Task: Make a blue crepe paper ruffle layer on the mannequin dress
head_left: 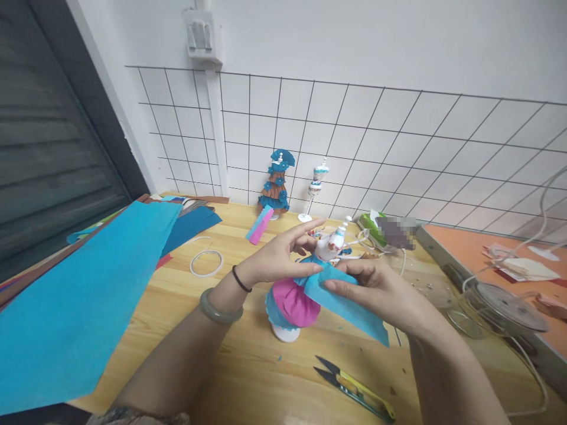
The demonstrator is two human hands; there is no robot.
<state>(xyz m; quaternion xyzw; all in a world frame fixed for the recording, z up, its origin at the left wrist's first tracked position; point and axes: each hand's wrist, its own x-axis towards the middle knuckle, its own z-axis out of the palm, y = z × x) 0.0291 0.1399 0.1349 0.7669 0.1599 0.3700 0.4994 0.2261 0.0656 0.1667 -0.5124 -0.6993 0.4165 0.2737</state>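
A small white dress form stands on a round white base, tilted a little in view. Around its lower part is a puffed skirt of pink and blue crepe paper. My left hand curves round the form's waist, its thumb pressing blue paper there. Between thumb and fingers, my right hand pinches a strip of light blue crepe paper, whose loose end hangs down to the right. Yellow-handled thread snips lie on the table in front.
Large blue crepe paper sheets cover the left side. A tape roll, a pink-and-blue strip, a dressed form and a bare one are behind. A clear spool and cables lie right.
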